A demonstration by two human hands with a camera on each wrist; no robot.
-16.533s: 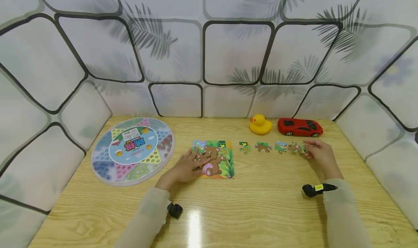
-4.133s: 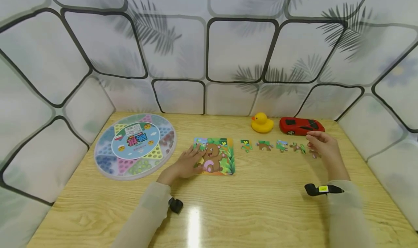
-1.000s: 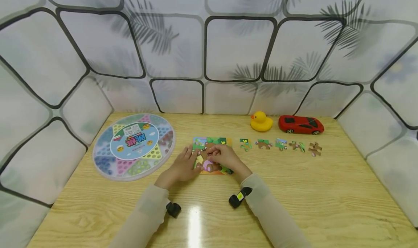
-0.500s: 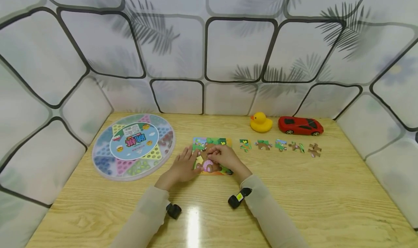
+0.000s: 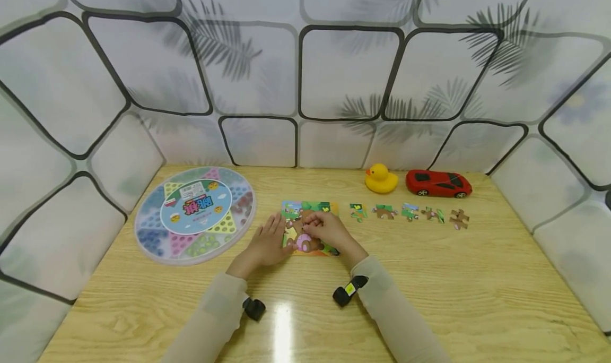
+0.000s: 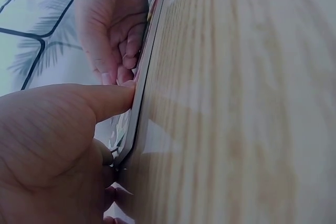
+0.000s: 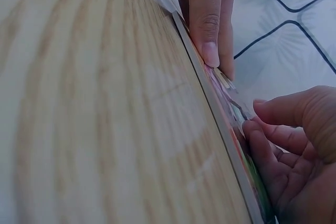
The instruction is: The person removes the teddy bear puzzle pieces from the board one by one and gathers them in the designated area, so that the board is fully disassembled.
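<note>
A jigsaw board (image 5: pixel 321 252) with a bear picture lies at the middle of the table. My left hand (image 5: pixel 268 244) rests over its left edge with straight fingers, thumb at the lower rim. Over the board's centre, my right hand (image 5: pixel 330 231) has its fingers curled. In the right wrist view, its thumb and index finger pinch the edge of a thin puzzle piece (image 7: pixel 238 107) that tilts up from the board. A yellow patch shows on the board between the hands. Several loose puzzle pieces (image 5: pixel 384 212) lie in a row to the right, the last one brown (image 5: pixel 459 219).
A round game box (image 5: pixel 195 214) with a clear rim stands at the left. Behind the row of pieces are a yellow rubber duck (image 5: pixel 381 179) and a red toy car (image 5: pixel 438 183). The patterned wall (image 5: pixel 348 76) rises along the table's back edge.
A fifth loose piece has joined the row since the oldest frame. My right hand has moved from the row's right end to the board. The last second shows hardly any motion.
</note>
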